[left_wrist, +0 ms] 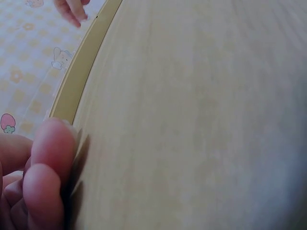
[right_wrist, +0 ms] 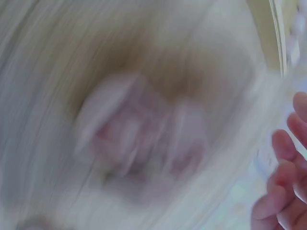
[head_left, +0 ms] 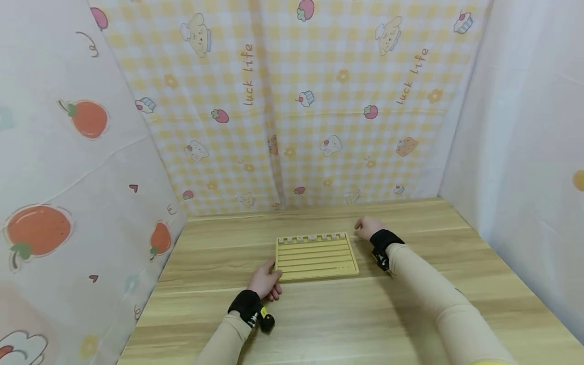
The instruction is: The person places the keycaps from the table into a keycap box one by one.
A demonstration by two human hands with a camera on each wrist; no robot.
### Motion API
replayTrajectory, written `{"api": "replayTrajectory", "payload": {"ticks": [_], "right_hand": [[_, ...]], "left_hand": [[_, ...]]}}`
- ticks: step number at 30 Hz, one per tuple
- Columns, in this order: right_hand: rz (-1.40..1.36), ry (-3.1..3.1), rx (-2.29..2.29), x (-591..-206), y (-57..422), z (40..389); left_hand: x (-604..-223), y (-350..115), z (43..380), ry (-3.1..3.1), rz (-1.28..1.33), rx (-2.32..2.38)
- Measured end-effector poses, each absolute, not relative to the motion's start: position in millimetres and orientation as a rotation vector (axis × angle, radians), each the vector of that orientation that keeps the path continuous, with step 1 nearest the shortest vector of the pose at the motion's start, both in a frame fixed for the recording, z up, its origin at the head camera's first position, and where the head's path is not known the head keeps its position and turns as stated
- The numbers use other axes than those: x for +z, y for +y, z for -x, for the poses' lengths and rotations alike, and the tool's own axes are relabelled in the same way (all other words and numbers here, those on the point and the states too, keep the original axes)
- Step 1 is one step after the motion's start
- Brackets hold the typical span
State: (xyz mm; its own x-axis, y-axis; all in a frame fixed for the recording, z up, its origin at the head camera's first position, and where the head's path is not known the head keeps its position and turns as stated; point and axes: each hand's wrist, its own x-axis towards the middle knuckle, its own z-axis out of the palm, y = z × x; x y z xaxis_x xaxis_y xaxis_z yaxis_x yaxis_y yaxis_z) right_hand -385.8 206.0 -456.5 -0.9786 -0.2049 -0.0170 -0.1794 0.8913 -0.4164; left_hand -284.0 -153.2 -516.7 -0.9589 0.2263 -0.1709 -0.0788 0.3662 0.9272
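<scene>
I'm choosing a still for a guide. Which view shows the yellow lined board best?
The head view: it shows nearly the whole yellow board from above, with small tiles along its far edge. The left wrist view has only its side edge; the right wrist view, only an edge at upper right.

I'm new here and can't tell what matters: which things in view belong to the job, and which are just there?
Part of the job:
yellow board, held by the left hand
small tiles along its far edge
right hand, near its far right corner

Just there:
table
patterned cloth
black wristbands
</scene>
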Motion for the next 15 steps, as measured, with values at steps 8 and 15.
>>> {"api": "replayTrajectory", "payload": {"ticks": [8, 15], "right_hand": [[0.265, 2.950, -0.664, -444.1, 263.4, 361.0], [0.384, 2.895, -0.754, -454.5, 285.5, 345.2]], "left_hand": [[-515.2, -152.9, 287.2, 2.341, -0.136, 1.612], [-512.7, -150.5, 288.3, 2.388, -0.134, 1.526]]}}
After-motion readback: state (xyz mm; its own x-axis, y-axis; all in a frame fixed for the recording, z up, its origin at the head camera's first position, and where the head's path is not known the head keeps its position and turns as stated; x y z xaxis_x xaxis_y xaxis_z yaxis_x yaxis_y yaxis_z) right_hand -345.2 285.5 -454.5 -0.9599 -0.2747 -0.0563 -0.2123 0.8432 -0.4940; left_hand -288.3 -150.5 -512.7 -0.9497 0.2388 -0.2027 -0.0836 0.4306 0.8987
